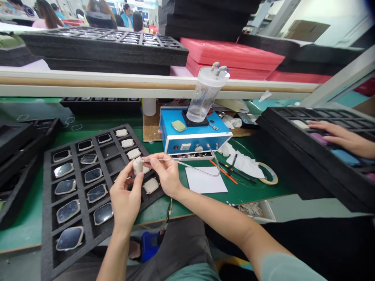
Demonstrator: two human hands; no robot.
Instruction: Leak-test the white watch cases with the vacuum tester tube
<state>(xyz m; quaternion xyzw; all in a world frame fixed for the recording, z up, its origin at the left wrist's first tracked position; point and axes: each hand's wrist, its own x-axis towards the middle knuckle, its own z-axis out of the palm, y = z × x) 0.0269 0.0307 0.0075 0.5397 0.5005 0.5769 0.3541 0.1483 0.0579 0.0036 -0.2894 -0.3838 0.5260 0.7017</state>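
The left hand (126, 197) is holding a small pale watch case (137, 166) upright, with its thumb and fingers closed on the edges. The right hand (167, 175) is pinching a thin clear tube (184, 164) near its end, and the end is pointing at the side of the case. Whether it is only touching or is going inside, I cannot tell. The case is being held above the right part of the black tray (79, 175), where other watches are lying face up or back up. The tube is leading to the blue box (191, 137), on which a clear cylinder (204, 97) is standing. In my judgement, the step in hand is joining tube and case. The next move is probably calling for a steady left grip and a small, straight push or pull from the right fingers, without bending the tube.
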